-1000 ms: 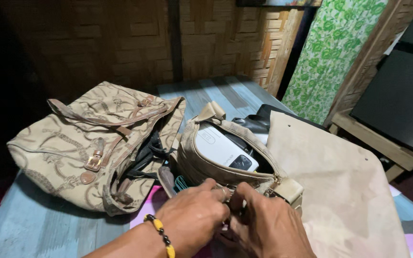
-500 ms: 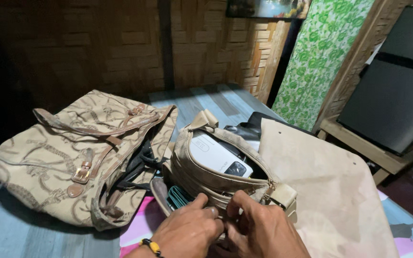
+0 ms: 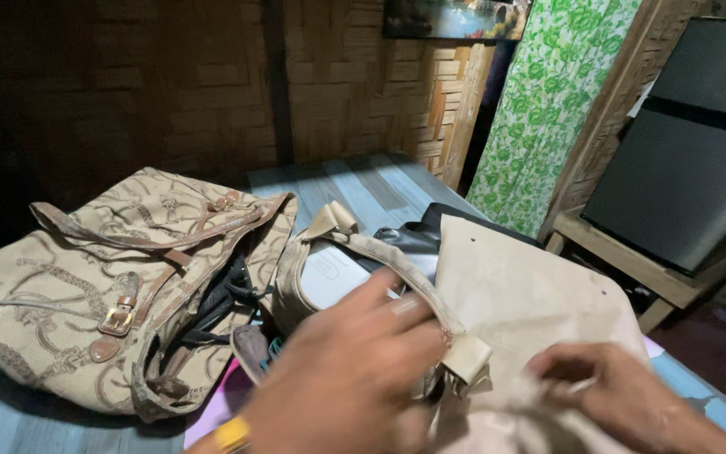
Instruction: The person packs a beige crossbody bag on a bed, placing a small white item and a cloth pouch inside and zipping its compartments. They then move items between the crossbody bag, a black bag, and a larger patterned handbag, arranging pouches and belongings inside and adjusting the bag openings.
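Observation:
My left hand [image 3: 355, 361] is blurred with motion, fingers stretched out over the open top of a small tan bag [image 3: 291, 290]. A white device [image 3: 328, 273] lies inside the bag, partly hidden by the hand. My right hand [image 3: 623, 395] is at the lower right on the bag's wide tan flap [image 3: 531, 294], fingers curled. A small pale bit shows at its fingertips, and I cannot tell whether it grips anything. My left wrist wears a yellow beaded bracelet [image 3: 233, 433].
A large patterned handbag [image 3: 86, 286] with brown straps lies open to the left on the blue wooden table [image 3: 363, 181]. Pink cloth [image 3: 212, 403] lies under the bags. A green floral curtain [image 3: 548, 101] and a dark appliance [image 3: 682, 151] on a wooden stand are at the right.
Both hands have left the front of the small bag. The left has swept up over its opening and the right has moved out to the right onto the flap. The view shifted slightly.

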